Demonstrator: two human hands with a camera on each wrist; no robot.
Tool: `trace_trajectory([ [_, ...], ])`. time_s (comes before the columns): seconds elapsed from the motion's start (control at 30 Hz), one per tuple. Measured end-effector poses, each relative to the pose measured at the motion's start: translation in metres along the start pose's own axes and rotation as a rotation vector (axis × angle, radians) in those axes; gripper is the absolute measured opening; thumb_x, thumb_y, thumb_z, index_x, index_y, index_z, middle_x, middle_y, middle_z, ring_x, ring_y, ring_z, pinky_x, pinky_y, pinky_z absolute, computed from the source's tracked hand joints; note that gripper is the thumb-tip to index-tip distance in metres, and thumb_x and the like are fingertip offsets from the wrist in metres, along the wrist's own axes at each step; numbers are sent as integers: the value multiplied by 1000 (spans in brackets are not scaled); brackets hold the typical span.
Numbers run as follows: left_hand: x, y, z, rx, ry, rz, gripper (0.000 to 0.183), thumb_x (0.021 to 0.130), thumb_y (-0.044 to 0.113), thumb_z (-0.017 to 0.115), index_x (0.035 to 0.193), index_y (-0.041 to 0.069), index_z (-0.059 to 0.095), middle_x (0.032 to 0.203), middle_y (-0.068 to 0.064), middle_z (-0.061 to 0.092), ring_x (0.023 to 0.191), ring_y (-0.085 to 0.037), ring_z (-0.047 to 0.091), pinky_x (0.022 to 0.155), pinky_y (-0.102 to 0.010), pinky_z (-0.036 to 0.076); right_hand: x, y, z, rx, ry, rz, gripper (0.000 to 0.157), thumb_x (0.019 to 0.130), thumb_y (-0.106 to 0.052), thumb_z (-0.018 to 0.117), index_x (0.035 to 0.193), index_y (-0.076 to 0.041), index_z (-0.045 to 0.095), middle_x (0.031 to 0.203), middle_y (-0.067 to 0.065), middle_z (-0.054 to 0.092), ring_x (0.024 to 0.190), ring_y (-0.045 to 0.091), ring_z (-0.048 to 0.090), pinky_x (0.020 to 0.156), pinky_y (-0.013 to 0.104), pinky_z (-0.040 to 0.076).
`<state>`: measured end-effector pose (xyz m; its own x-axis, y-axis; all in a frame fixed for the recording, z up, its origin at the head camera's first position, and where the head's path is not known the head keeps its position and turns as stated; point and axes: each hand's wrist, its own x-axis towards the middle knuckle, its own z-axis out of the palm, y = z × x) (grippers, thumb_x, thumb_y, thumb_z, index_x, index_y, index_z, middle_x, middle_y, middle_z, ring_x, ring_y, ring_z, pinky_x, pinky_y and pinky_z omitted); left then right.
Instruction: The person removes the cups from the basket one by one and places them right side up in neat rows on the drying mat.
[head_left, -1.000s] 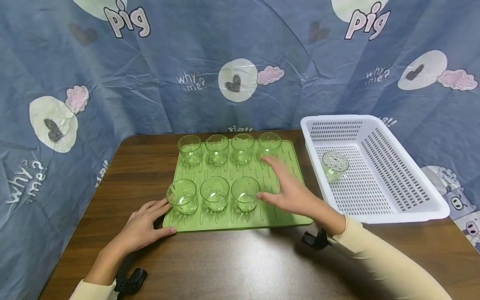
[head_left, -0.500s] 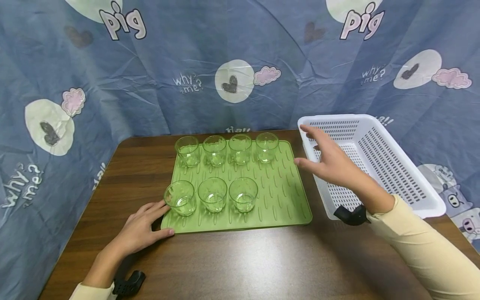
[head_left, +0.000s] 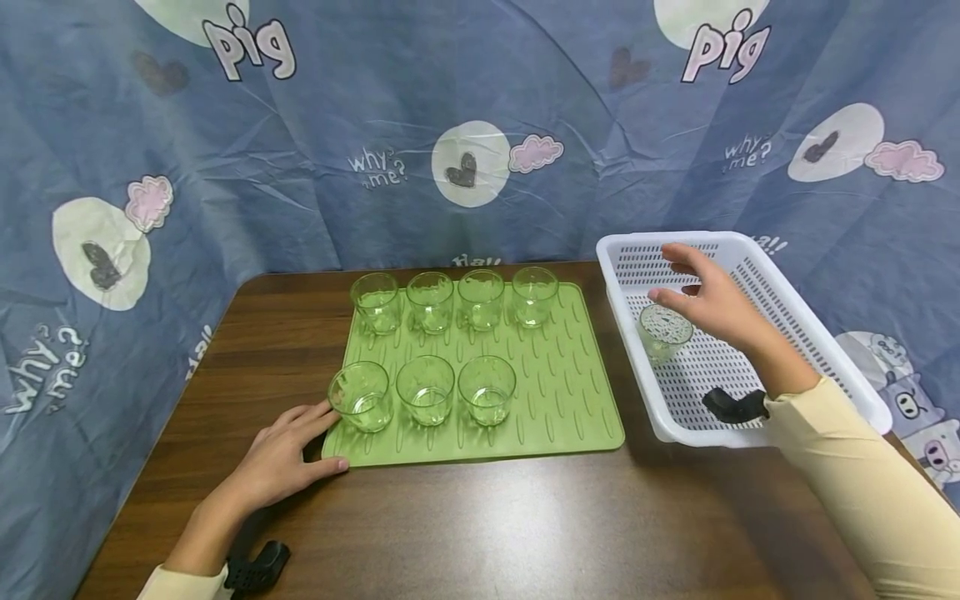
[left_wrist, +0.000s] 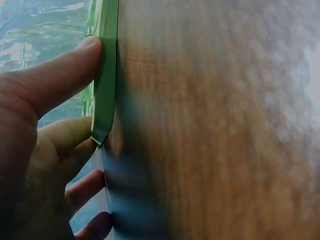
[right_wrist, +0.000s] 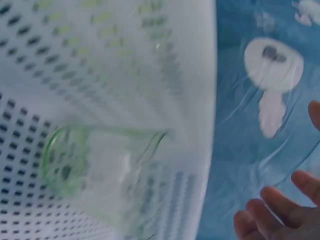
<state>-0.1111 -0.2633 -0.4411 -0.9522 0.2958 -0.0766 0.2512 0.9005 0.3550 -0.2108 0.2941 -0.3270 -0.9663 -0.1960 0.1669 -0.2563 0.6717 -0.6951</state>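
My left hand (head_left: 279, 458) rests at the front left corner of the green ribbed mat (head_left: 558, 408), fingers spread. Its thumb touches the mat's edge (left_wrist: 106, 75) in the left wrist view. The nearest glass (head_left: 362, 398) stands by those fingertips, with two more in the same front row. My right hand (head_left: 712, 300) hovers over the white basket (head_left: 660, 429) with fingers apart and nothing in them. Below its thumb a single clear glass (head_left: 664, 333) stands inside the basket by the left wall. The right wrist view shows that glass (right_wrist: 105, 170) with a green-tinted rim.
Several glasses (head_left: 431, 302) line the back of the mat. The mat's right front part is bare green. The wooden table (head_left: 465, 525) reaches toward me, and a blue patterned cloth (head_left: 315, 208) hangs behind it. Black wrist mounts (head_left: 258, 567) sit on both wrists.
My right hand has moved right from beside the front-row glasses, across the mat and over the basket's rim. The left hand and the glasses on the mat have stayed in place.
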Motion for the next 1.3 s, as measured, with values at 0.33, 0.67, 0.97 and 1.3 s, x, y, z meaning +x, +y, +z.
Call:
trace_trajectory([
  [0.33,1,-1,1,-8,15,8,78,82,53,75,144,9,53,154,-20,44,137,-44,38,96,-75,31,5,46,-11,49,-189,84,62,95,-16,66,149,1,40,153,24,42,141,44,38,100,22,41],
  [0.67,1,-1,-1,-4,5,1,80,82,54,74,144,8,52,154,-19,43,138,-43,36,96,-75,30,9,68,-9,184,-399,72,83,90,-6,68,156,2,19,159,31,24,144,52,26,114,63,29],
  [0.97,1,1,1,-5,10,8,79,82,54,74,144,9,53,154,-19,44,137,-43,38,96,-73,32,7,81,-6,185,-526,98,93,88,-7,70,159,-4,10,161,34,15,143,58,23,108,69,34],
  [1.3,0,1,0,13,8,0,78,82,53,75,144,10,53,153,-19,45,137,-43,38,96,-75,32,9,89,-1,214,-600,120,97,85,-6,72,159,-6,9,160,34,14,144,60,19,106,68,37],
])
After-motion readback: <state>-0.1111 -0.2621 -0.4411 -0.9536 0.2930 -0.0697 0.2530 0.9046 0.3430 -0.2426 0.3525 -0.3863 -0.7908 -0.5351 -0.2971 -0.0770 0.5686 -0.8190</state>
